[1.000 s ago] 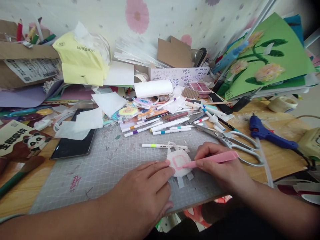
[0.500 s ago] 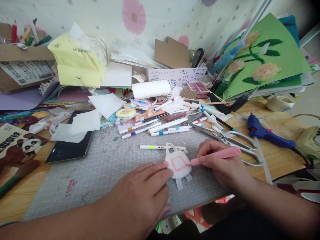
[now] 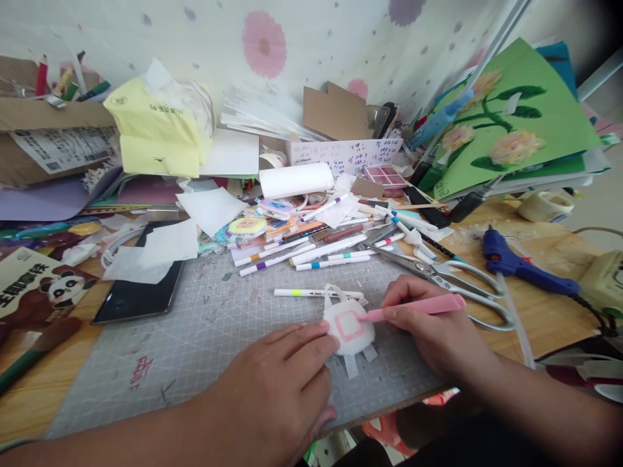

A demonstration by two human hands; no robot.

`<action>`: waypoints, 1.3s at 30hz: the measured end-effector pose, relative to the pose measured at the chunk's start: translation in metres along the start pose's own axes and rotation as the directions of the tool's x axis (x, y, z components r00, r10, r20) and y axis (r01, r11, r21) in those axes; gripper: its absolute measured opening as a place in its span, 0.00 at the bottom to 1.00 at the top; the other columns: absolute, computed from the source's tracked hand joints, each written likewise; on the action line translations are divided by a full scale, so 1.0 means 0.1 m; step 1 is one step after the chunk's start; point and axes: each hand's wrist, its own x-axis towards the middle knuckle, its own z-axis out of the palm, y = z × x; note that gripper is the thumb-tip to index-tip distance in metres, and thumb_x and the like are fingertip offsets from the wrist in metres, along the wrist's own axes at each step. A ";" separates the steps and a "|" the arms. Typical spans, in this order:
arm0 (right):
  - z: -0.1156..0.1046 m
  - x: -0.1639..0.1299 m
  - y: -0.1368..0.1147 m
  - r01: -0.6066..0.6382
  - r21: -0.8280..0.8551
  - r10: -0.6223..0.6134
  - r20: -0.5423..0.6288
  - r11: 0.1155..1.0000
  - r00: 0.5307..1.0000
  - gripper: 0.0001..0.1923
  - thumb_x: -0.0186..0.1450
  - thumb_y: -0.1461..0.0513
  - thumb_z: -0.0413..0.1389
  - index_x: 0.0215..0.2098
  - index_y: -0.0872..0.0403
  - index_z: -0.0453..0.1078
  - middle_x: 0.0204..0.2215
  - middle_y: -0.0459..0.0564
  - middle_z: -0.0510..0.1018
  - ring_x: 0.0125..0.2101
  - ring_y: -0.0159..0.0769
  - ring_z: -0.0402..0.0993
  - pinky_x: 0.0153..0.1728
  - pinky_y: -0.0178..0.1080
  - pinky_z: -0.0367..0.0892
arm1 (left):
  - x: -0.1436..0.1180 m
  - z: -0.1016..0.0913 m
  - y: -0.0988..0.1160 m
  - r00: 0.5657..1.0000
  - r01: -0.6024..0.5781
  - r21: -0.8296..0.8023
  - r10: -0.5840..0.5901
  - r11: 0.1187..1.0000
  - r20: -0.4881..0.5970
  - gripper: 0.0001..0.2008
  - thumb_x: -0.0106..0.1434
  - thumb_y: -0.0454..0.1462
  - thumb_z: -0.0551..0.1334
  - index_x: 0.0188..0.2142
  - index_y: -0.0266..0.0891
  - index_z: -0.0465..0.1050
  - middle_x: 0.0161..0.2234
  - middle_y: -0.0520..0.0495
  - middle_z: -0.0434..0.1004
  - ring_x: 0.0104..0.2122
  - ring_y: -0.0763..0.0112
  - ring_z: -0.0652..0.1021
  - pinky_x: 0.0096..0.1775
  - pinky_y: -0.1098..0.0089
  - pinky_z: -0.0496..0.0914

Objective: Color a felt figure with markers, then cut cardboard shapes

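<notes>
A small white padded craft piece (image 3: 361,340) lies on the grey cutting mat (image 3: 214,324), with a pink square outline on its face. White strips stick out at its top and bottom. My left hand (image 3: 287,370) holds its left edge down, fingertips close together on it; the thumb is set apart, lower down. In my right hand (image 3: 423,324) is a pink marker (image 3: 428,306), pinched between thumb and fingers. The marker's tip touches the right side of the pink outline. Just behind the piece lies a white marker with a yellow-green band (image 3: 296,293).
Silver scissors (image 3: 450,279) and a blue glue gun (image 3: 525,263) lie to the right. Behind the mat are several white markers (image 3: 331,248), paper scraps and a white roll (image 3: 296,180). At left are a black tablet-like slab (image 3: 136,301) and a brush (image 3: 39,350).
The camera view has shifted slightly, so everything appears a little lower. The marker tip has moved a little up and left along the outline's right side. Both hands keep their hold.
</notes>
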 end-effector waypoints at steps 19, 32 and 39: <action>0.16 0.03 -0.18 -0.021 -0.170 0.024 0.013 0.985 1.000 0.08 0.55 0.57 0.59 0.23 0.53 0.70 0.20 0.44 0.71 0.23 0.33 0.64 0.22 0.34 0.59 | -0.01 0.06 -0.02 0.996 -0.046 0.042 0.049 0.998 -0.075 0.08 0.59 0.40 0.65 0.34 0.37 0.74 0.47 0.45 0.78 0.49 0.59 0.76 0.52 0.64 0.71; 0.12 0.02 -0.09 -0.029 -0.028 0.029 0.000 0.999 1.000 0.08 0.55 0.58 0.61 0.23 0.52 0.70 0.20 0.42 0.69 0.23 0.32 0.62 0.23 0.34 0.57 | 0.01 0.04 -0.02 0.998 -0.029 0.061 0.032 0.998 -0.056 0.08 0.59 0.40 0.65 0.35 0.36 0.74 0.47 0.45 0.77 0.49 0.60 0.75 0.52 0.65 0.70; 0.01 0.00 0.04 -0.038 0.059 0.034 0.066 0.998 0.997 0.11 0.55 0.54 0.63 0.23 0.53 0.70 0.20 0.43 0.67 0.23 0.33 0.59 0.23 0.35 0.56 | -0.03 0.10 -0.07 0.992 -0.097 0.130 0.106 0.987 -0.065 0.13 0.61 0.45 0.63 0.32 0.36 0.72 0.45 0.46 0.77 0.48 0.60 0.75 0.49 0.65 0.72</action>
